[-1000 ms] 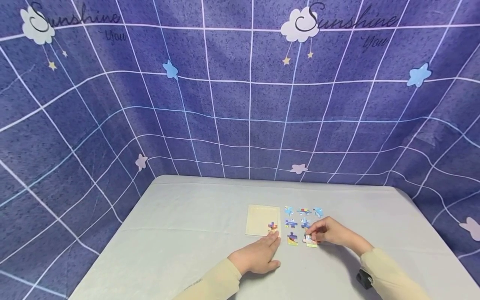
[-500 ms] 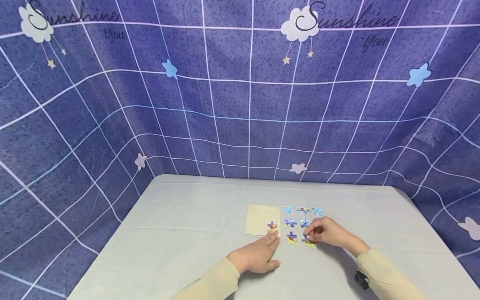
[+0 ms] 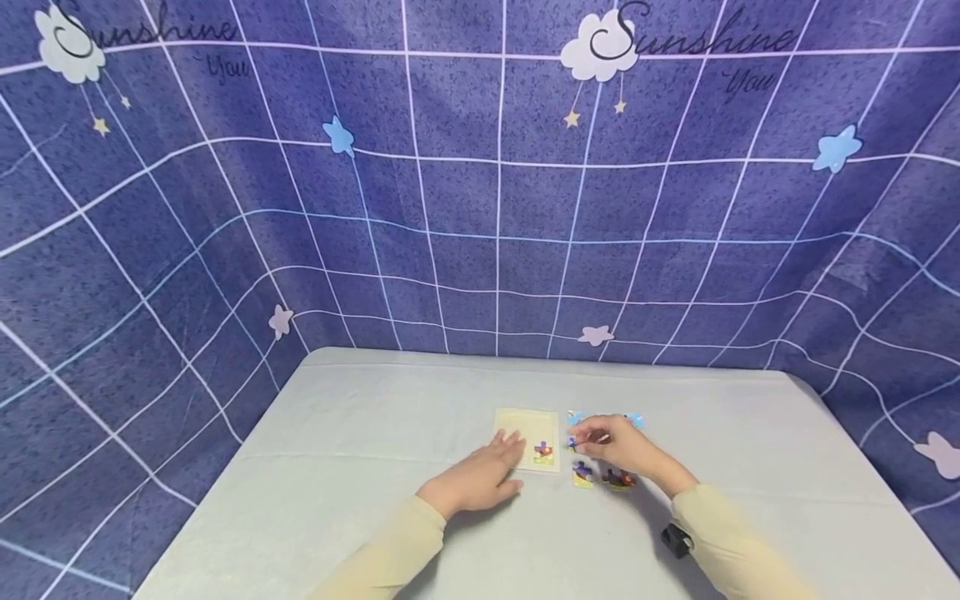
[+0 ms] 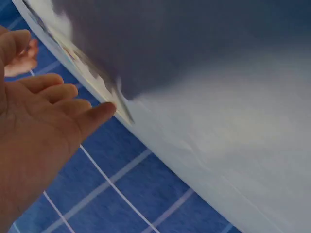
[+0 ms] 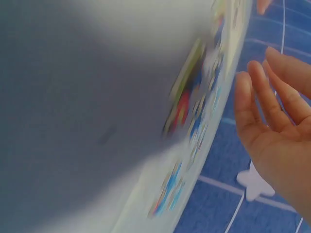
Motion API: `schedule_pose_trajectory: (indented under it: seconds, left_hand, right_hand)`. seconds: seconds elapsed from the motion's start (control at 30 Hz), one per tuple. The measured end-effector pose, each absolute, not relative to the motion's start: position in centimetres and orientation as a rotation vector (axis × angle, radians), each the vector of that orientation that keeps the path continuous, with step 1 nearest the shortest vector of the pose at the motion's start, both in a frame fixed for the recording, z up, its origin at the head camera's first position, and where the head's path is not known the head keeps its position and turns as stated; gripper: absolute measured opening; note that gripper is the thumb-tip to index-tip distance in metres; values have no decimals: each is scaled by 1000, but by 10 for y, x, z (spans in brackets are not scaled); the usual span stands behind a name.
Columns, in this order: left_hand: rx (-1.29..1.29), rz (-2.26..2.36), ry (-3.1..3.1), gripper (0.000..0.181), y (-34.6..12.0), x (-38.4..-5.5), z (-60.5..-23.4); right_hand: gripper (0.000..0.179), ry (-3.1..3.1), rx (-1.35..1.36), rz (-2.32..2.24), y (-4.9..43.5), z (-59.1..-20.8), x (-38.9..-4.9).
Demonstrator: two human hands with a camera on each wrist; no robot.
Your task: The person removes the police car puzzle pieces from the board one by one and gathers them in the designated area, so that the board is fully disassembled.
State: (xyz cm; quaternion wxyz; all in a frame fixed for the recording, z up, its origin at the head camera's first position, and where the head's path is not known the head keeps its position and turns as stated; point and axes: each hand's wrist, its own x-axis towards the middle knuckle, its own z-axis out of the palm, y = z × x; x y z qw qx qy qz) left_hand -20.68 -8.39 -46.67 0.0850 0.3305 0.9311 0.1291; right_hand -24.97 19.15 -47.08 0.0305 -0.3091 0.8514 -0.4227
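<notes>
A shallow cream puzzle tray (image 3: 528, 423) lies on the table, with one colourful jigsaw piece (image 3: 543, 453) in its near right corner. My left hand (image 3: 474, 477) reaches over the tray's near left part, fingers extended; the left wrist view shows them at the tray's edge (image 4: 99, 83). To the right, my right hand (image 3: 618, 443) hovers over the loose pieces, fingertips close to a blue jigsaw piece (image 3: 573, 443). In the right wrist view its fingers are loosely bent, and no piece shows between them. The hand hides some pieces in the head view.
Two yellow-and-purple pieces, one on the left (image 3: 582, 474) and one on the right (image 3: 619, 479), lie nearest the front. Light-blue pieces (image 3: 634, 419) lie at the back. The pale table (image 3: 375, 417) ends at a blue gridded curtain (image 3: 465, 275).
My right hand has left the front right piece and moved left and back over the middle row. My left hand has slid left from the tray's near right corner, uncovering the piece there.
</notes>
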Motion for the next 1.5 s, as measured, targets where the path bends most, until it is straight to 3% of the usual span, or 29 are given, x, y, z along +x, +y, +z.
schedule_pose_trajectory:
  seconds: [0.4,0.87,1.5]
  left_hand:
    - [776,458,2835,70,-105,-238,-480]
    - [739,453,2810,70,-105,-241,-480]
    - [736,441,2799,69,-104,-243,-482]
  right_hand:
    - [35,2599,-966,-1182,146,-476,-255]
    - [31,2636,-833,-1139,138,-479,-256]
    - [22,2528,-913,-1365,146,-476,-256]
